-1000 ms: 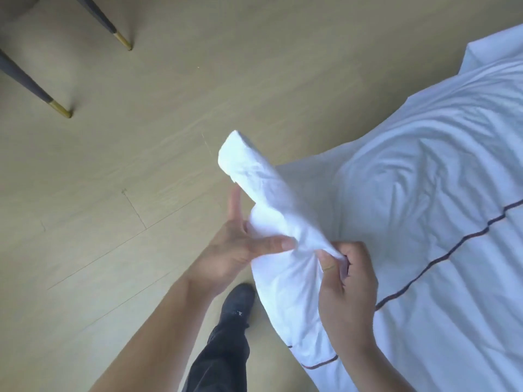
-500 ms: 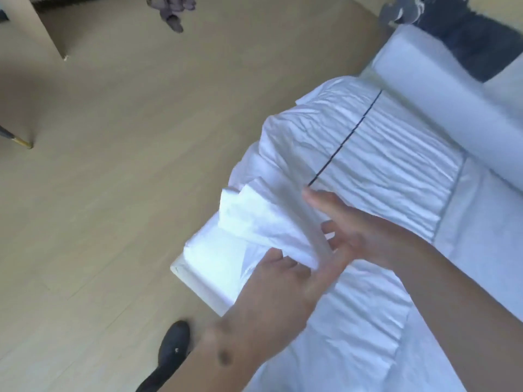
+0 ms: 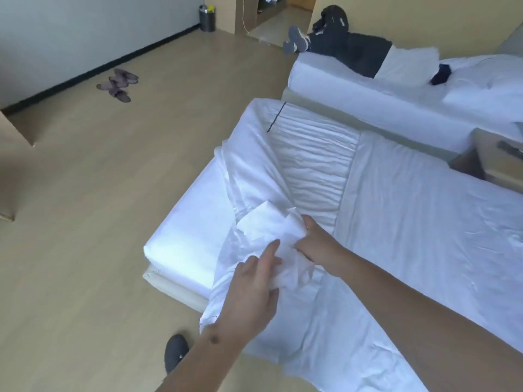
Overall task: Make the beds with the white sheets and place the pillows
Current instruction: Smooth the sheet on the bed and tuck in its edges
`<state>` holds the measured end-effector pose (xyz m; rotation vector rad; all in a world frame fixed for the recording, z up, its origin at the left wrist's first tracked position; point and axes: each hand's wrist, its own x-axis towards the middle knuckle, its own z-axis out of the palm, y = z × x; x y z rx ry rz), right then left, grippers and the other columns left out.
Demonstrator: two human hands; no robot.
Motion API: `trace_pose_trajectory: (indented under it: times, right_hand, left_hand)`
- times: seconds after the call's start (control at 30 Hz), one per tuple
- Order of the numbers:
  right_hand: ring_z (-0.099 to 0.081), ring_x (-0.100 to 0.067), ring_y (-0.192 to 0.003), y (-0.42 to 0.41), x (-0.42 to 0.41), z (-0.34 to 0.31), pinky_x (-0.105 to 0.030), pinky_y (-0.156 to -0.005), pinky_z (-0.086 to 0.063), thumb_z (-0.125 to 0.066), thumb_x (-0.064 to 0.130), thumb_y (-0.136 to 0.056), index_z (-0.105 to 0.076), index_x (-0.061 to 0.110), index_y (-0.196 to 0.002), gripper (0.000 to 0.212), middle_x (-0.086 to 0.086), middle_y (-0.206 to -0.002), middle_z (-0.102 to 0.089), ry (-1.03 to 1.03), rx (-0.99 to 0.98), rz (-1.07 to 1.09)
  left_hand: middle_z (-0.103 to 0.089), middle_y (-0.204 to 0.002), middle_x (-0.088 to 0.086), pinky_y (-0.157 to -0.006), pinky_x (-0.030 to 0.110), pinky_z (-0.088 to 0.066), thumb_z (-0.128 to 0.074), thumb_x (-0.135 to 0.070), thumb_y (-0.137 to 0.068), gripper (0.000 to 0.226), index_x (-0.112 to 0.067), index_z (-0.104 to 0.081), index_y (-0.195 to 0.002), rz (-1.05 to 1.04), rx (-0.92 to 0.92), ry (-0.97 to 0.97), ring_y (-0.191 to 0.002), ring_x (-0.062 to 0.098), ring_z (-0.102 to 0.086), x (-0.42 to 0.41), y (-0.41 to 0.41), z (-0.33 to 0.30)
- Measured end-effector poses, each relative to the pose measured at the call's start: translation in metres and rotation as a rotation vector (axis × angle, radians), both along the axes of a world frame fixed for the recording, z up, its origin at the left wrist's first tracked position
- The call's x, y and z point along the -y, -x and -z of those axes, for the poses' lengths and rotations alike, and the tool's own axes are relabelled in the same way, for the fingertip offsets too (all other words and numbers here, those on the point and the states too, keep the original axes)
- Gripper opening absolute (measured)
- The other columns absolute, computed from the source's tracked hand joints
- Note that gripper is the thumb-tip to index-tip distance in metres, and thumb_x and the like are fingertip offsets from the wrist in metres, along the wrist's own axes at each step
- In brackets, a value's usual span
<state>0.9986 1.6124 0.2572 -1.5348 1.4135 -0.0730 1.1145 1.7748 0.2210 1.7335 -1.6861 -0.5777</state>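
A white duvet cover with a thin dark stripe (image 3: 311,154) lies rumpled across the foot of the near bed (image 3: 192,222), over a white sheet (image 3: 424,216). Its bunched corner (image 3: 268,224) is raised above the bed. My left hand (image 3: 252,290) holds the corner from the near side, fingers spread along the cloth. On the far side, my right hand (image 3: 314,241) pinches the same corner. Part of the bare mattress shows at the bed's left corner. I see no pillow on this bed.
A second bed (image 3: 368,94) stands beyond, and a person in dark clothes (image 3: 339,41) lies on it. A wooden nightstand (image 3: 498,162) sits between the beds. Slippers (image 3: 119,84) and a bin (image 3: 207,18) lie on the wood floor. My shoe (image 3: 175,352) is below.
The view has swung up from the floor to the bed. Both hands carried the bunched corner from beside the bed to above the mattress, still gripping it.
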Motion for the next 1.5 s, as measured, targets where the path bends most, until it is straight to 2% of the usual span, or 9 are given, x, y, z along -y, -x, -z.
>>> trace_pose_trajectory:
  times: [0.1, 0.2, 0.37, 0.53, 0.73, 0.97, 1.2, 1.33, 1.5]
  right_hand:
    - [-0.068, -0.034, -0.106, 0.048, -0.001, -0.005, -0.044, -0.082, -0.059, -0.079, 0.024, -0.075, -0.052, 0.032, -0.131, 0.063, -0.006, -0.115, -0.068, -0.097, 0.327, 0.300]
    - [-0.069, -0.025, -0.105, 0.081, -0.001, -0.023, -0.036, -0.076, -0.058, -0.081, 0.020, -0.077, -0.053, 0.030, -0.131, 0.062, 0.000, -0.117, -0.067, -0.025, 0.486, 0.426]
    - [-0.069, -0.021, -0.101, 0.142, 0.003, -0.036, -0.034, -0.078, -0.059, -0.071, 0.002, -0.080, -0.047, 0.041, -0.138, 0.074, 0.004, -0.120, -0.065, 0.099, 0.463, 0.449]
    - [-0.070, -0.022, -0.097, 0.198, 0.006, -0.044, -0.039, -0.089, -0.058, -0.073, 0.006, -0.080, -0.044, 0.050, -0.140, 0.080, 0.006, -0.121, -0.065, 0.197, 0.399, 0.407]
    - [-0.067, -0.015, -0.085, 0.266, 0.015, -0.071, -0.034, -0.076, -0.057, -0.069, 0.002, -0.083, -0.053, 0.042, -0.128, 0.062, 0.004, -0.106, -0.064, 0.263, 0.508, 0.326]
    - [-0.065, -0.016, -0.090, 0.443, 0.017, -0.112, -0.032, -0.074, -0.056, -0.071, 0.004, -0.082, -0.052, 0.036, -0.124, 0.057, 0.001, -0.111, -0.061, 0.324, 0.582, 0.277]
    - [-0.064, -0.022, -0.097, 0.693, -0.042, -0.072, -0.038, -0.079, -0.055, -0.071, 0.001, -0.081, -0.051, 0.039, -0.127, 0.063, -0.001, -0.112, -0.062, 0.290, 0.484, 0.553]
    - [-0.068, -0.024, -0.095, 0.782, -0.109, -0.006, -0.040, -0.072, -0.058, -0.074, 0.003, -0.082, -0.050, 0.041, -0.127, 0.063, -0.006, -0.116, -0.064, 0.158, 0.419, 0.706]
    - [-0.071, -0.012, -0.077, 0.795, -0.180, 0.074, -0.039, -0.069, -0.059, -0.072, 0.006, -0.083, -0.046, 0.039, -0.127, 0.061, -0.005, -0.105, -0.070, -0.063, 0.355, 0.773]
  left_hand:
    - [-0.053, -0.139, -0.005, -0.091, 0.034, -0.045, -0.071, -0.016, -0.077, 0.109, -0.049, 0.004, -0.148, -0.140, -0.085, -0.072, -0.117, 0.020, -0.053, 0.002, 0.035, 0.000]
    - [-0.069, -0.106, 0.000, -0.064, 0.013, -0.040, -0.059, -0.004, -0.086, 0.111, -0.066, 0.015, -0.141, -0.155, -0.180, -0.161, -0.073, 0.007, -0.059, 0.000, 0.055, 0.002]
    - [-0.059, -0.072, -0.025, -0.054, 0.010, -0.039, -0.050, 0.012, -0.077, 0.111, -0.053, 0.001, -0.152, -0.111, -0.250, -0.139, -0.060, 0.004, -0.054, 0.012, 0.076, -0.015]
    - [-0.052, -0.060, -0.017, -0.050, 0.012, -0.037, -0.048, 0.013, -0.077, 0.112, -0.060, -0.001, -0.149, -0.035, -0.187, -0.118, -0.055, 0.010, -0.049, 0.015, 0.115, -0.037]
    - [-0.044, -0.055, -0.013, -0.047, 0.015, -0.032, -0.049, 0.012, -0.072, 0.113, -0.055, -0.006, -0.151, -0.048, -0.075, -0.009, -0.052, 0.012, -0.042, 0.014, 0.184, -0.074]
    - [-0.038, -0.054, -0.008, -0.047, 0.026, -0.031, -0.047, 0.011, -0.071, 0.110, -0.055, -0.007, -0.150, -0.016, 0.043, 0.118, -0.051, 0.017, -0.033, 0.016, 0.358, -0.122]
    - [-0.052, -0.063, -0.023, -0.051, 0.027, -0.035, -0.048, 0.008, -0.073, 0.110, -0.051, 0.003, -0.151, 0.324, 0.182, -0.043, -0.050, 0.017, -0.034, 0.015, 0.567, -0.099]
    - [-0.057, -0.064, -0.005, -0.052, 0.022, -0.036, -0.046, -0.001, -0.076, 0.114, -0.062, 0.028, -0.138, 0.521, 0.288, -0.185, -0.050, 0.012, -0.041, -0.009, 0.635, -0.045]
    - [-0.072, -0.116, -0.013, -0.065, 0.027, -0.051, -0.045, -0.007, -0.082, 0.110, -0.056, 0.039, -0.134, 0.676, 0.485, -0.325, -0.069, 0.019, -0.063, -0.049, 0.646, 0.015]
